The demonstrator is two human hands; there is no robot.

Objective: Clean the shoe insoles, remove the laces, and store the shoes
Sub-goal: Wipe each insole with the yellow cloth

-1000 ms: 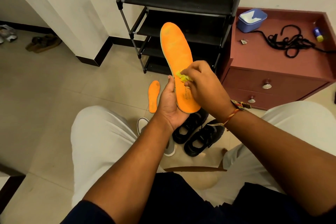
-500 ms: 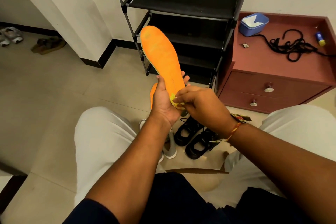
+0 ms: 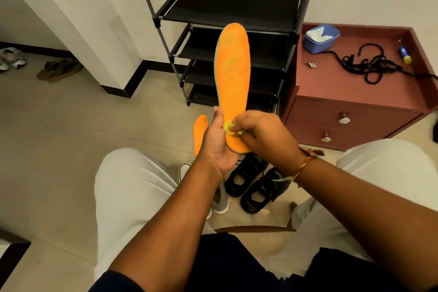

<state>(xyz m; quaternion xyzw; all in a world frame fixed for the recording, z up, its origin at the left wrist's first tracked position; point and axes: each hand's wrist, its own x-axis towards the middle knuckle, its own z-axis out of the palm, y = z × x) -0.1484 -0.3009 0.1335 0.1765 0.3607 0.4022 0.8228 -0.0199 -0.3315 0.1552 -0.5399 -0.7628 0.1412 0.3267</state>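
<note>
My left hand [image 3: 216, 142] holds an orange insole [image 3: 233, 71] upright by its heel end, toe pointing up. Pressed against the insole's lower part is a small yellow cloth [image 3: 229, 127], pinched in my right hand [image 3: 263, 135]. A second orange insole [image 3: 199, 133] lies on the floor behind my left hand. Between my knees on the floor stands a pair of black shoes [image 3: 254, 185], and a grey-white shoe [image 3: 220, 199] shows partly under my left forearm. Black laces [image 3: 369, 66] lie tangled on the red cabinet.
A black shoe rack [image 3: 227, 12] stands against the wall ahead. The red drawer cabinet [image 3: 350, 92] to its right carries a blue tub [image 3: 321, 38] and a small blue-yellow bottle [image 3: 404, 54]. Sandals [image 3: 59, 70] and other shoes [image 3: 11, 59] sit at far left.
The insole has swung from leaning left back to upright. My right hand with the yellow cloth stays low on the insole near the heel, shifted slightly.
</note>
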